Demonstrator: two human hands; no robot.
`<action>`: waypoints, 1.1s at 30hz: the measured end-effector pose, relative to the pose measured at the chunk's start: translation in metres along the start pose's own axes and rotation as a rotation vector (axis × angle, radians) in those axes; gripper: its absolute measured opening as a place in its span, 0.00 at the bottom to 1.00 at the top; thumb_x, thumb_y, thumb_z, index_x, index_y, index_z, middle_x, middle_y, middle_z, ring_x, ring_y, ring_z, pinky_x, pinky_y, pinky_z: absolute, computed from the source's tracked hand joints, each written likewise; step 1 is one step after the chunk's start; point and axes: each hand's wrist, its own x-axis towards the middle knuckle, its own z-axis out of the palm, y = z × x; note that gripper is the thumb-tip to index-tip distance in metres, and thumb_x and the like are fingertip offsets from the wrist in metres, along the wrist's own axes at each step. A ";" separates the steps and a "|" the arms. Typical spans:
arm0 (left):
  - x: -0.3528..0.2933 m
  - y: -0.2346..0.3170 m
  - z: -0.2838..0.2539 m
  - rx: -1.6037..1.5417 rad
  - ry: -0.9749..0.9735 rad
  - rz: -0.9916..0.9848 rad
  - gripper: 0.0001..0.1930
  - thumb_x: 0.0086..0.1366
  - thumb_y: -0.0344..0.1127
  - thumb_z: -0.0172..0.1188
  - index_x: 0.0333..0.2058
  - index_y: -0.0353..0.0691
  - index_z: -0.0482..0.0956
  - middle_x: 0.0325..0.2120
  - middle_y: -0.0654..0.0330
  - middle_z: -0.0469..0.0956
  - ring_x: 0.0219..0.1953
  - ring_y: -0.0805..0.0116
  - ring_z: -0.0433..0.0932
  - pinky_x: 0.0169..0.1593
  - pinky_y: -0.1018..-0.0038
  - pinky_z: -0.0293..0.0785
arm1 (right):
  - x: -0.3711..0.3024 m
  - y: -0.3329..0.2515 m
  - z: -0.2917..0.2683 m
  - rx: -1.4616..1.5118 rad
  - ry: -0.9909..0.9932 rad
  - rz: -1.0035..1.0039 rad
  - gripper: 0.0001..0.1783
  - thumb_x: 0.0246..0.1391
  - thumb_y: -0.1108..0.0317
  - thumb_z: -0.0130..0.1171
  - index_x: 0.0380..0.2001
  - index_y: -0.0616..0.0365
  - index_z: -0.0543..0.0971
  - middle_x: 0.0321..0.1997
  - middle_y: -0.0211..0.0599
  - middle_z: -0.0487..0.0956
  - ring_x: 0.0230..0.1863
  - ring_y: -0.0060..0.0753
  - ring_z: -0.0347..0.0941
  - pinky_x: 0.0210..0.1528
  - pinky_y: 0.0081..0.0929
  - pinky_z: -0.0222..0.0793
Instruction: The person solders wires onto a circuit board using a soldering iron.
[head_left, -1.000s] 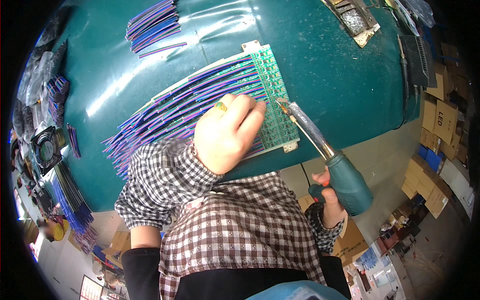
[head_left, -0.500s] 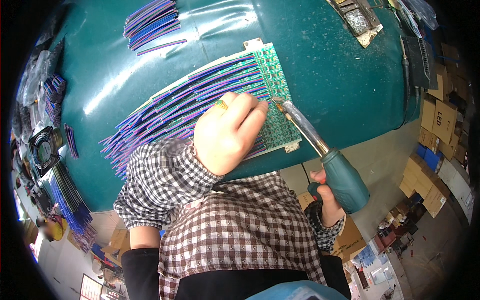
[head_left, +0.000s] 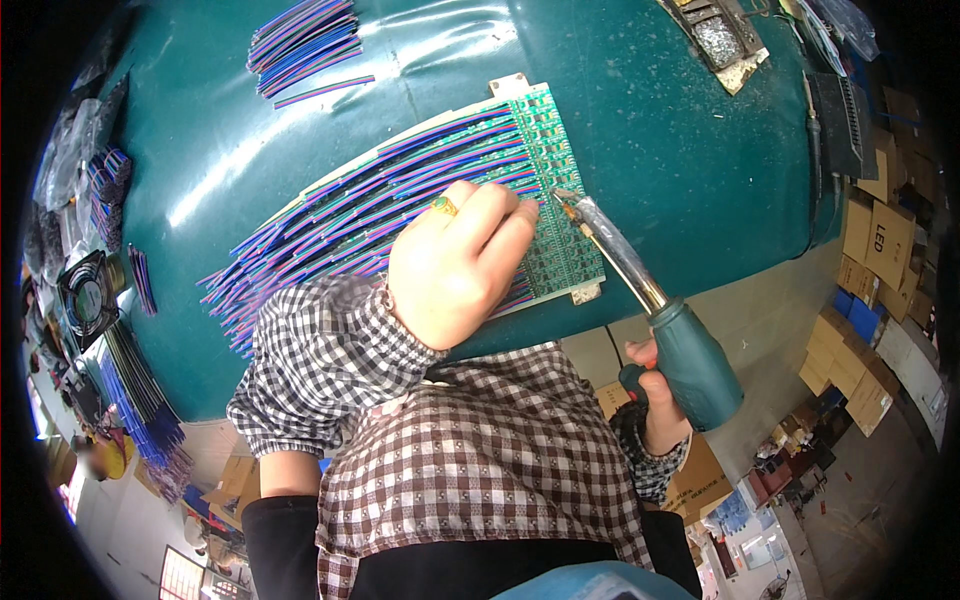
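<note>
Plainly, the board [head_left: 563,252] lies at 12 o'clock, wires [head_left: 400,175] fanned across it toward 8 o'clock, presumably to line up their ends. Over them rests the left hand [head_left: 455,270], seemingly steadying them; its thumb is hidden, so I cannot tell if it pinches any. At 4 o'clock, the right hand [head_left: 660,415] wraps the iron's [head_left: 700,365] thick end, likely avoiding heat.

Black-and-white checked oversleeves [head_left: 310,350], brown-and-white gingham apron [head_left: 480,450], black sleeves [head_left: 280,540], gold ring [head_left: 449,208] with green stone [head_left: 440,203]
</note>
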 end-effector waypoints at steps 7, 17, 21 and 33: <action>-0.001 0.000 0.001 0.012 -0.013 -0.002 0.14 0.46 0.21 0.62 0.35 0.33 0.79 0.29 0.59 0.73 0.27 0.63 0.73 0.30 0.72 0.70 | -0.003 0.001 -0.003 0.096 0.019 0.038 0.34 0.37 0.66 0.75 0.45 0.72 0.71 0.37 0.50 0.81 0.40 0.34 0.79 0.42 0.26 0.75; -0.002 -0.003 0.008 0.038 0.070 0.041 0.14 0.45 0.27 0.58 0.34 0.33 0.77 0.27 0.59 0.70 0.27 0.65 0.71 0.29 0.73 0.70 | -0.004 -0.005 0.000 0.171 0.040 0.108 0.34 0.37 0.67 0.75 0.45 0.73 0.70 0.40 0.54 0.79 0.42 0.38 0.79 0.46 0.30 0.75; -0.002 -0.003 0.007 0.058 0.054 0.049 0.15 0.44 0.27 0.58 0.35 0.34 0.77 0.26 0.60 0.69 0.27 0.65 0.71 0.29 0.74 0.70 | 0.001 -0.009 0.004 0.011 0.035 0.033 0.30 0.50 0.51 0.64 0.39 0.72 0.73 0.31 0.42 0.76 0.31 0.35 0.74 0.38 0.31 0.74; -0.002 -0.004 0.008 0.059 0.063 0.058 0.15 0.43 0.28 0.58 0.34 0.34 0.76 0.26 0.60 0.69 0.27 0.66 0.71 0.29 0.74 0.70 | -0.003 -0.003 0.001 0.035 -0.033 0.028 0.26 0.49 0.58 0.65 0.38 0.73 0.72 0.31 0.42 0.75 0.32 0.35 0.73 0.39 0.37 0.76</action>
